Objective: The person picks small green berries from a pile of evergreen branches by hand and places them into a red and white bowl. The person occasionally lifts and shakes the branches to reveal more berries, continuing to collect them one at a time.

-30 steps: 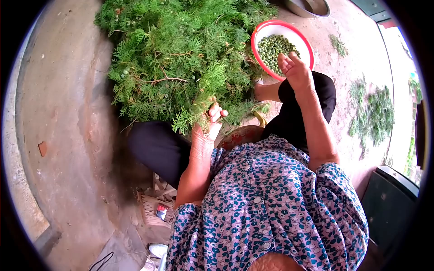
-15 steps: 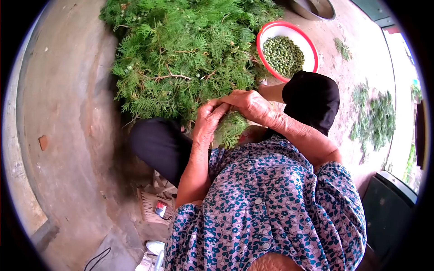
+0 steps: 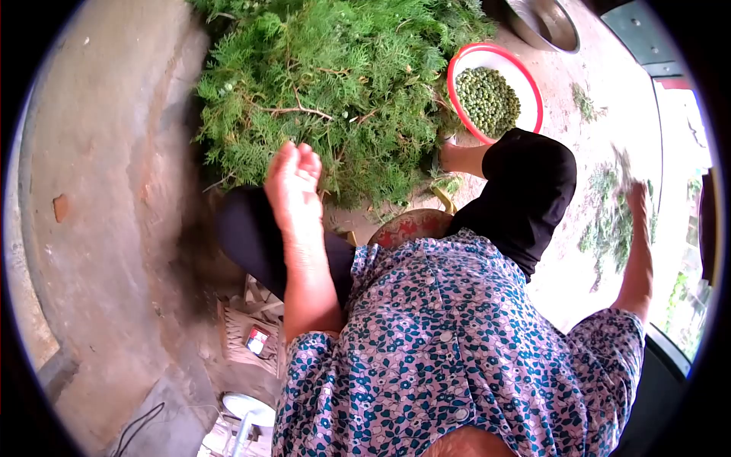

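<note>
My left hand (image 3: pixel 295 186) is raised over my left knee, in front of the pile of green conifer branches (image 3: pixel 343 91). Its palm side is turned up and the fingers are curled in; whatever they may hold is hidden. Out at the far right, my right hand (image 3: pixel 636 193) hangs over a loose heap of stripped-looking green sprigs (image 3: pixel 601 228) on the ground. Motion smears its fingers, and a blurred sprig (image 3: pixel 622 161) shows right by them. A red-rimmed white basin (image 3: pixel 531 80) holds many small round green cones (image 3: pixel 487 101).
Behind the basin stands a metal bowl (image 3: pixel 544 27). A small sprig (image 3: pixel 585 102) lies on the concrete. Between my knees is a red patterned round surface (image 3: pixel 411 227). A woven seat with a small red-and-white packet (image 3: pixel 259 340) is at lower left. A brick fragment (image 3: pixel 61 207) lies at far left.
My hands were together over a sprig at my lap. The right has swung far out to the right, over the sprig heap. The left has moved left and up, and the sprig has left my lap.
</note>
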`<state>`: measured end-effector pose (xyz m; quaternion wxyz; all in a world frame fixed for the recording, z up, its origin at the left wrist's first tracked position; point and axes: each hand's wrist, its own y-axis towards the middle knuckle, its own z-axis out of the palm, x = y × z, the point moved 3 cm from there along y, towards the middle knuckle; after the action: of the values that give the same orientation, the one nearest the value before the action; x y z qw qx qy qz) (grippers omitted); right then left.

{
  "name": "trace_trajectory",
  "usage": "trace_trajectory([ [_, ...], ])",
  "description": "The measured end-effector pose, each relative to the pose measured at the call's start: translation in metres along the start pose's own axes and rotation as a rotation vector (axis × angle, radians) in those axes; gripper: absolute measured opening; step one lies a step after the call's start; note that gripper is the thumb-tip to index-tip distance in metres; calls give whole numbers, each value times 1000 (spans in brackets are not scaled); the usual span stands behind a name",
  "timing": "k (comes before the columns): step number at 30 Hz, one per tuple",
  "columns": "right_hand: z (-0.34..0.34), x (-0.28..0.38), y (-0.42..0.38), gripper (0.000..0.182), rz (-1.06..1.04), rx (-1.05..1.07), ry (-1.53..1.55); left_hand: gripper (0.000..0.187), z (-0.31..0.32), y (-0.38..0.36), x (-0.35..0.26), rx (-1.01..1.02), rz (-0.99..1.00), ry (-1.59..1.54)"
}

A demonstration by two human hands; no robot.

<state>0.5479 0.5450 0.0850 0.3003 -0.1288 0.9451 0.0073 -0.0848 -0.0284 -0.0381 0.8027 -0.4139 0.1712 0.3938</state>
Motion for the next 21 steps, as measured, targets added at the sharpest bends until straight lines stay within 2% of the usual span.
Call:
trace_trajectory([
  [1,54,-74,10,18,-187,-254,-153,11,-3,6,-14,-4,5,-15],
  [2,90,-130,40,16,-70,-265,-16,13,-2,10,-28,-6,9,-12],
  [3,104,-156,61,15,48,-272,123,13,-2,16,-41,15,9,-12],
  [5,44,-74,57,13,-162,-427,393,12,-2,31,-64,57,14,5],
  [6,-30,21,18,12,-227,-386,662,12,0,38,-74,54,9,34],
  [7,-27,65,44,17,-90,-153,527,11,-1,46,-80,74,13,55],
  [8,-92,154,1,22,-97,-29,1009,11,0,51,-88,68,11,88],
  [9,-104,217,-6,27,-201,-164,1233,10,1,58,-96,63,11,119],
  [10,-132,283,-22,27,-317,-181,1248,11,-1,68,-103,68,18,129],
  [11,-163,341,-41,26,-436,-133,1001,11,-4,77,-108,72,23,139],
  [12,-174,393,-58,24,-546,-126,1083,10,-6,81,-112,52,40,125],
  [13,-200,436,-88,23,-577,82,1120,10,-10,87,-113,2,26,102],
  [14,-192,466,-95,21,-744,-73,1037,10,-8,80,-113,-22,38,108],
  [15,-215,491,-126,18,-805,21,1099,10,-8,79,-115,-49,47,102],
  [17,-218,533,-146,15,-712,342,1284,12,-1,74,-117,-16,108,108],
  [19,-203,574,-148,13,-585,538,1510,15,12,66,-124,-33,179,104],
  [21,-202,601,-164,12,-558,631,1621,16,18,53,-134,-49,204,105],
])
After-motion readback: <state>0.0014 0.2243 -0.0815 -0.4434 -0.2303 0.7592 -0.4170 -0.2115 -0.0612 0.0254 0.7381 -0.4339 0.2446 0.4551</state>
